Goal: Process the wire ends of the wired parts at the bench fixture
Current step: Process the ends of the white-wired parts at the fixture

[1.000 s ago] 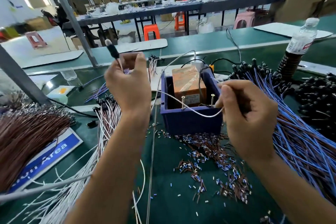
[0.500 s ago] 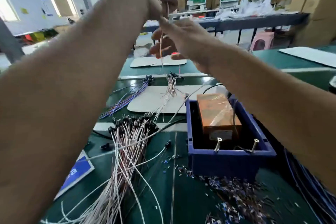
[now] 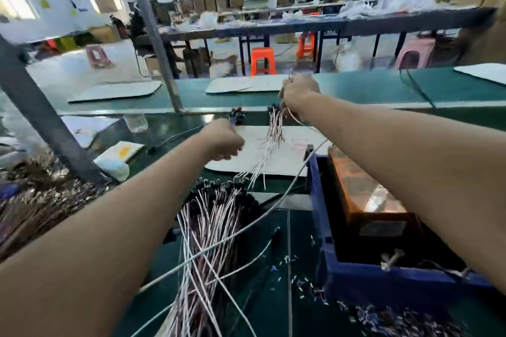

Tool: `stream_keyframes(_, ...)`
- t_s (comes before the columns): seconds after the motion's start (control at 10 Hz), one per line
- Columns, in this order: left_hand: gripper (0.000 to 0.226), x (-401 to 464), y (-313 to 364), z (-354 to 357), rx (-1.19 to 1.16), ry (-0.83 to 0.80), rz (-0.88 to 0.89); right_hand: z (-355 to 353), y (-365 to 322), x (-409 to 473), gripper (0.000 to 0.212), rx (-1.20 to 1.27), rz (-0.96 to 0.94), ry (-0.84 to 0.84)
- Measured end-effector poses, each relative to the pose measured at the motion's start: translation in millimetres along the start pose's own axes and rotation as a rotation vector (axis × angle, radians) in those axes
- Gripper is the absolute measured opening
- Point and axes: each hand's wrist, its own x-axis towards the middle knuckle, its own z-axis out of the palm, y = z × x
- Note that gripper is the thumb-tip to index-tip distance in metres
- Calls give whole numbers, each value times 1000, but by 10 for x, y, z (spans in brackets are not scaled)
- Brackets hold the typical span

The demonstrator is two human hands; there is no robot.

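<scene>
our hands have left the blue box: right hand grasps a wired part over the far pile; left hand looks clenched, empty. one piece finished.

A green worktop is seen spread with goods: a white mat is laid at its middle, and a small bundle of pale wired parts is fanned across it. A larger heap of wired parts with dark heads is piled nearer, just beside a blue bin set at the right. Cut sleeve scraps are scattered by the bin's near wall, and brown wires are heaped at the far left.
</scene>
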Motion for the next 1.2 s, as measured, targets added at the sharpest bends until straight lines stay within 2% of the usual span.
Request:
stream_keyframes(0.1,15,-22,-310,67,302,-54,67,71,76,124,33,-89,17,183)
stream_keyframes(0.2,16,20,-387,61,283,5,69,257,30,-27,36,-324,-41,-40)
stream_keyframes(0.3,22,-27,-410,100,200,-154,89,414,0,-62,36,-406,-24,-282)
stream_keyframes(0.4,35,-108,-342,114,309,-204,130,516,-60,-196,33,-469,-65,-311)
stream_keyframes(0.6,26,-359,-240,55,396,-144,158,530,-244,-762,28,-466,-140,-496)
stream_keyframes(0.7,19,-558,-216,-31,296,-59,110,488,-289,-1075,26,-445,-143,-544)
stream_keyframes(0.8,13,-835,-89,-147,-58,187,96,463,-242,-1372,24,-240,-92,-574)
stream_keyframes(0.9,19,-1117,238,-231,-347,404,213,386,-200,-1657,21,132,-34,-716)
stream_keyframes(1.0,20,-1447,580,-291,-506,621,424,264,-195,-1912,26,373,-57,-698)
stream_keyframes(1.1,23,-1711,732,-249,-451,738,506,89,-244,-2154,27,463,-234,-388)
stream_keyframes(1.2,26,-1938,767,-19,-376,707,577,-136,-262,-2435,26,146,-529,15)
